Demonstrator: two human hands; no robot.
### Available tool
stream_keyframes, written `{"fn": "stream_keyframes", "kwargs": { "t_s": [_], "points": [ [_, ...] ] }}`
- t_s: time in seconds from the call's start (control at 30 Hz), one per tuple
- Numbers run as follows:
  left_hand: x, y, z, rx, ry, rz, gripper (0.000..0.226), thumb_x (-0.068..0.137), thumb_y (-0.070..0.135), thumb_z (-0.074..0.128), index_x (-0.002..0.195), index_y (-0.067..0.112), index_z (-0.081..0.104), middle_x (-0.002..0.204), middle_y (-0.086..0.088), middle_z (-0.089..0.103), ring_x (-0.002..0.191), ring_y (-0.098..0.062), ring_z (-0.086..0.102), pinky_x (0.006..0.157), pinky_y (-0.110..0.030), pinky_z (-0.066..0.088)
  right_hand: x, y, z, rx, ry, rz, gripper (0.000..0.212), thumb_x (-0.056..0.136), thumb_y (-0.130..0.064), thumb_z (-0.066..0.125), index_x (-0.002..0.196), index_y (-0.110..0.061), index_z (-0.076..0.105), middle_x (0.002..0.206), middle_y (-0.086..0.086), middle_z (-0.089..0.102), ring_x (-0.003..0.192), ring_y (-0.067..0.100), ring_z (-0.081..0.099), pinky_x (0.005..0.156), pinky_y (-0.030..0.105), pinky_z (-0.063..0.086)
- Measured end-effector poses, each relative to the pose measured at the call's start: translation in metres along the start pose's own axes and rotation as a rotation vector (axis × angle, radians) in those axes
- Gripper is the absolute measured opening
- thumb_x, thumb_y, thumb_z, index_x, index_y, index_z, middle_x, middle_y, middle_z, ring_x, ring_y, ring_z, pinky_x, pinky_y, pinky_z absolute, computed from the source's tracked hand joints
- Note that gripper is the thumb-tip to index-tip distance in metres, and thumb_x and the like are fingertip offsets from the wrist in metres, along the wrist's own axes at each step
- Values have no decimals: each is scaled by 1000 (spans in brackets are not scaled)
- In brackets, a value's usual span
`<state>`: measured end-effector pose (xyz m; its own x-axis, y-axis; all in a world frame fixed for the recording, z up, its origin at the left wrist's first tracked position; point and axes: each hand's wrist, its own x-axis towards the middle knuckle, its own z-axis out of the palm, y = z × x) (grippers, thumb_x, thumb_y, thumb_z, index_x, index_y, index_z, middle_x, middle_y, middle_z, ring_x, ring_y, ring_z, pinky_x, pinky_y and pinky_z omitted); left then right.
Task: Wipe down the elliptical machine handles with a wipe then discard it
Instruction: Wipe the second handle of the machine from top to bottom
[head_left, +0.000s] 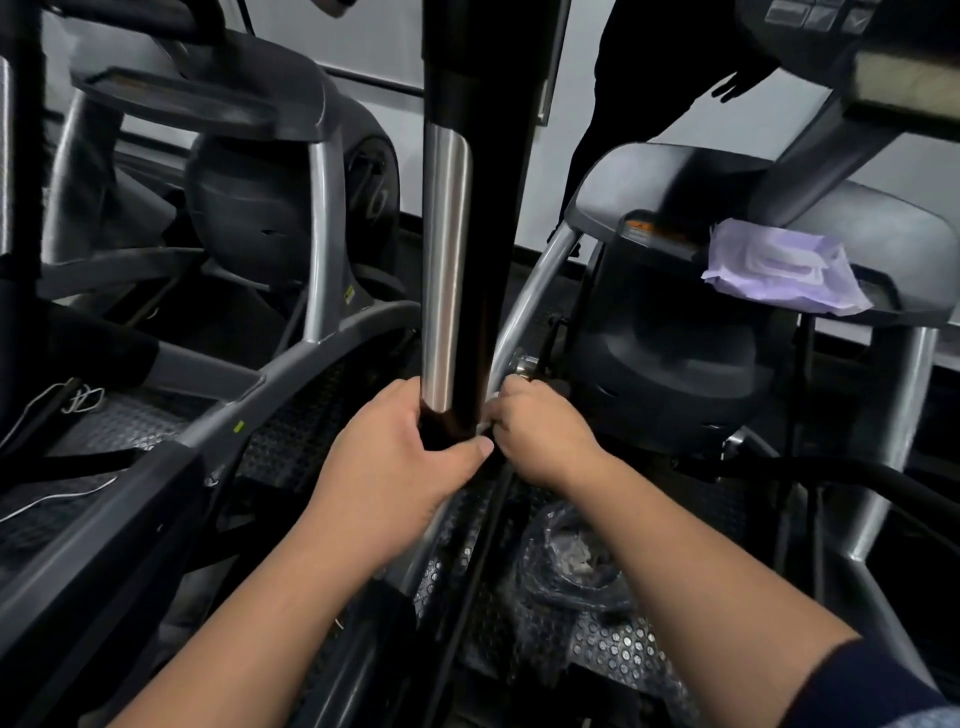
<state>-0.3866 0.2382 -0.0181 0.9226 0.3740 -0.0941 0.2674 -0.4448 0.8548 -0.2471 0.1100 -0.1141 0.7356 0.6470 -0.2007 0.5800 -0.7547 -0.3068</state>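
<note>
A black upright elliptical handle (467, 218) with a shiny metal strip runs down the middle of the head view. My left hand (395, 457) grips its lower end, thumb across the front. My right hand (535, 431) is curled against the handle's right side and pinches a small white wipe (485, 423), of which only a sliver shows between the fingers. A purple wipes pack (779, 270) lies on the grey machine shroud at the right.
A person in dark clothes (660, 78) stands behind the machine at top right. A second elliptical (249, 208) fills the left. Below my arms lie a perforated foot plate (613, 644) and a bundle in crinkled plastic wrap (571, 556).
</note>
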Motion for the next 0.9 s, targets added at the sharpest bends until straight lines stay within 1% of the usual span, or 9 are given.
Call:
{"fn": "stream_keyframes", "kwargs": {
  "t_s": [0.13,0.3,0.43,0.57,0.6,0.67,0.73,0.8,0.9],
  "points": [
    [0,-1,0,4,-12,-3,19,76,36,79,84,33,62,87,7,67,83,-11,66,79,-42,56,7,24,-5,-104,7,137,39,96,-19,42,125,-28,67,128,1,60,112,32,46,97,46,45],
    [1,-2,-1,-4,-7,7,19,73,39,78,83,38,61,84,6,67,81,-12,66,77,-44,56,-6,5,-3,-135,-66,-76,41,95,-16,45,128,-34,62,135,-11,60,116,27,44,95,44,42],
    [0,-2,-1,15,-16,14,18,76,37,78,83,35,62,86,7,67,83,-11,65,79,-44,56,-2,29,-11,-103,-87,100,52,93,-10,40,137,-35,55,154,-6,47,128,32,44,106,46,40],
    [0,0,0,-2,-8,13,20,71,44,75,85,41,61,86,7,68,82,-11,67,78,-45,56,-13,7,0,-87,-33,-125,47,92,-10,42,133,-21,60,145,-1,57,120,34,50,103,46,44],
    [0,0,0,-4,-7,13,21,71,46,75,86,41,61,86,7,68,82,-11,67,78,-46,57,-15,9,3,-59,-28,-132,51,89,-9,40,134,-20,60,146,-1,57,120,34,51,104,46,44],
    [1,-1,-1,4,-8,8,21,73,43,77,84,37,61,87,7,67,82,-11,66,78,-45,56,-9,26,6,31,22,-11,57,84,-7,38,134,-19,61,150,1,55,130,33,52,109,43,44],
    [0,-2,-1,22,-5,4,20,75,39,79,83,35,60,86,7,66,82,-10,65,78,-42,56,-4,31,6,61,48,110,52,84,-5,41,129,-16,64,149,3,55,136,30,49,109,42,45],
    [0,-3,0,18,-3,5,20,74,40,78,82,36,60,85,7,66,80,-9,65,76,-40,56,-10,16,8,67,88,71,50,87,-4,43,133,-13,62,147,6,56,139,29,47,112,40,42],
    [1,-3,0,5,-1,16,21,72,43,77,82,40,60,84,8,66,80,-9,65,75,-39,56,-28,4,18,158,177,-45,58,89,1,47,144,-16,55,150,6,54,144,22,43,116,28,31]
  ]
}}
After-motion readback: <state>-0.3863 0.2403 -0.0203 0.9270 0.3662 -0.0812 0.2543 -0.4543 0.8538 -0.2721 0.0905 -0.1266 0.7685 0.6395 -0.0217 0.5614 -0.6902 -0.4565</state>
